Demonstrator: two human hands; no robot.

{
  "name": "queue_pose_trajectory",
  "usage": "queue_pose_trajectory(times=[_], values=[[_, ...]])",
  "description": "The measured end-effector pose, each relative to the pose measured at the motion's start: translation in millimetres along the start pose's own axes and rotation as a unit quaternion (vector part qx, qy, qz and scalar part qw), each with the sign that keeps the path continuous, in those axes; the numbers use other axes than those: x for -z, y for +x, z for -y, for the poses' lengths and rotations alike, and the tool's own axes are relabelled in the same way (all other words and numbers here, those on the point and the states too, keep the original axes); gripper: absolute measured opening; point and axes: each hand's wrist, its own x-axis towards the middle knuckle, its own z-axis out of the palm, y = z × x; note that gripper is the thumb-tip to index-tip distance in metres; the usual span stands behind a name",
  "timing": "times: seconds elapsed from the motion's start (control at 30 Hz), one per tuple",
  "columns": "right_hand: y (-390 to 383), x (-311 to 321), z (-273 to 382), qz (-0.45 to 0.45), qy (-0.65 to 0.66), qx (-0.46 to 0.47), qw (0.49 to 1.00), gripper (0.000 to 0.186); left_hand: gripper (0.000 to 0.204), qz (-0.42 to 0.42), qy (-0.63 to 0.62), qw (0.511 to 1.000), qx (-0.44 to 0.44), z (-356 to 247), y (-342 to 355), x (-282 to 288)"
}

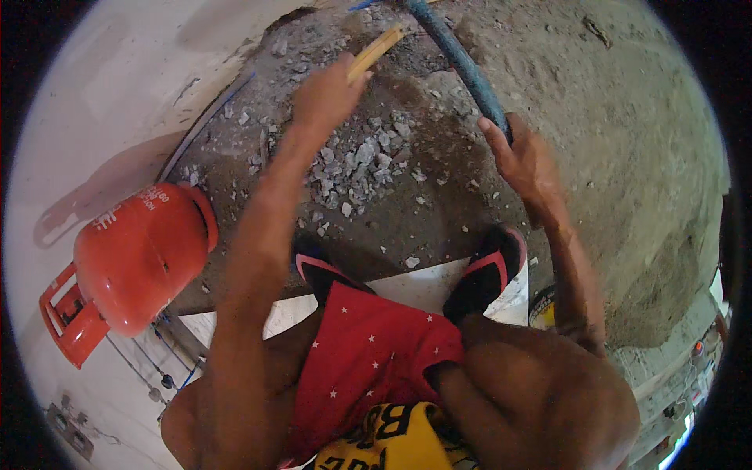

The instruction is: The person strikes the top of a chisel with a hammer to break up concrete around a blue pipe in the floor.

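Observation:
My left hand (327, 95) reaches to the upper middle and is closed round a short yellow wooden stick (377, 51), which points away to the right. To the right, my right hand (526, 157) grips the near end of a dark blue-green, pipe-like bar (462, 66). The bar slants up and left, past the tip of the stick, and its far end is cut off by the upper edge. Grey broken stones (364, 160) lie heaped on the dirt between and below my two hands.
An orange-red gas cylinder (145, 254) lies at the left beside the white wall (102, 102). My shoes (489, 270) are at a pale slab (419, 286). A yellow and black container (542, 311) stands by my right forearm. Bare dirt (627, 141) stretches to the right.

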Motion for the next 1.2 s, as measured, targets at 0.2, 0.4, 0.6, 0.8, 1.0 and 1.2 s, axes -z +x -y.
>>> queue_pose_trajectory(times=[0.2,0.4,0.6,0.8,1.0,1.2], values=[[-14.5,2.7,12.6,0.009,0.152,-0.036,0.988,0.051,0.045,0.092,0.186,0.957,-0.202,65.9,27.8,86.6],[-33.6,86.6,37.7,-0.042,0.192,-0.029,0.980,0.045,0.042,0.133,0.233,0.895,-0.357,49.0,60.1,127.9],[-57.8,135.0,93.6,-0.039,0.134,-0.019,0.990,0.039,0.053,0.213,0.145,0.928,-0.270,46.4,123.7,118.2],[-77.0,52.7,101.3,-0.039,0.385,-0.088,0.918,0.030,0.045,0.169,0.145,0.927,-0.301,45.6,170.0,78.1],[-72.3,68.7,113.1,0.089,0.365,-0.250,0.892,0.034,0.041,0.193,0.167,0.917,-0.305,29.4,142.3,88.3],[-63.9,82.8,137.6,0.059,0.396,-0.304,0.864,0.034,0.041,0.210,0.164,0.899,-0.347,23.7,139.2,96.0]])
